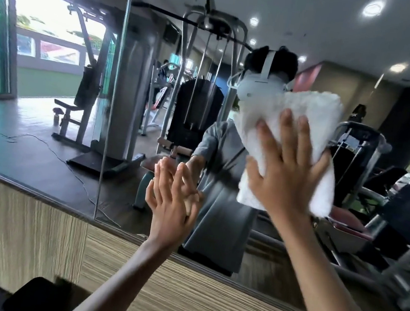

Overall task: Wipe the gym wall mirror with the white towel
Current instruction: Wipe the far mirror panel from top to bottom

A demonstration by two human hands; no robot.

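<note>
The wall mirror (47, 113) fills most of the view and reflects gym machines and a person wearing a headset. A folded white towel (308, 116) lies flat against the glass at the upper right. My right hand (287, 171) presses on the towel with fingers spread, palm over its lower half. My left hand (169, 202) is lower and to the left, fingers apart, fingertips at the glass near the mirror's bottom edge, holding nothing.
A wood-grain wall panel (31, 237) runs below the mirror's lower edge. A vertical seam (114, 91) divides two mirror panes left of my hands. A dark rounded object (31, 297) sits at the bottom left, close to me.
</note>
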